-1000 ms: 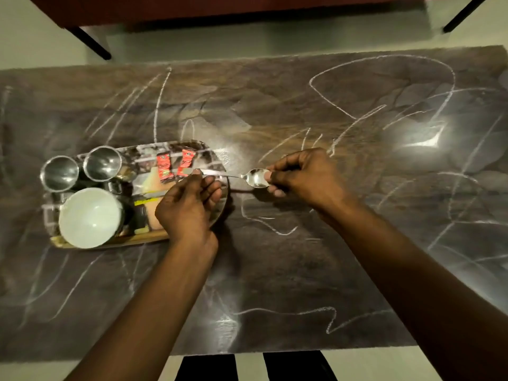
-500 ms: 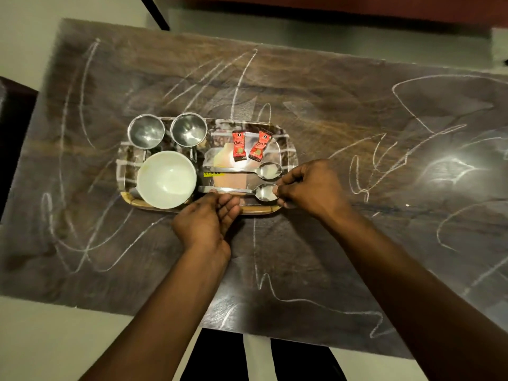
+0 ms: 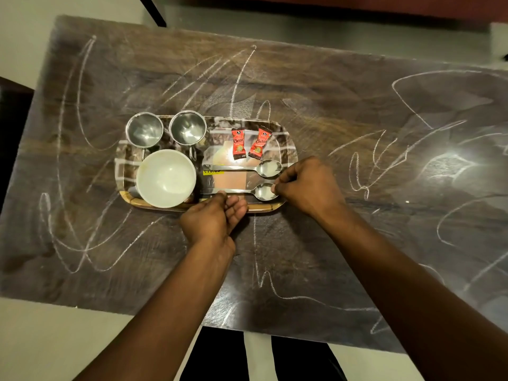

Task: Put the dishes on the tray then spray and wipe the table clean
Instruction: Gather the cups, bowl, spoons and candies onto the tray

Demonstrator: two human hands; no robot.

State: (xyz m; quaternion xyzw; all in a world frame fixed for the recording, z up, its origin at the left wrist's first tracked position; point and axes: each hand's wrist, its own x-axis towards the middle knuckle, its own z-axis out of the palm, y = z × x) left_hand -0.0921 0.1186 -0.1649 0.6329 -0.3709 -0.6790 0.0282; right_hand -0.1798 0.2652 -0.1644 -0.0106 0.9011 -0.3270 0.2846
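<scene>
Both hands on the near spoon (image 3: 258,191) at the tray (image 3: 288,138)'s near edge — right hand (image 3: 308,185) fingertips pinch its bowl, left hand (image 3: 217,218) fingers pressed together at its handle. Chalk-scribbled table (image 3: 357,243) all around — bowl (image 3: 165,178) sits at the tray's near-left corner.

tray (image 3: 288,138) on chalk-scribbled table (image 3: 330,243): two steel cups, white bowl (image 3: 165,178), two spoons lying flat.
</scene>
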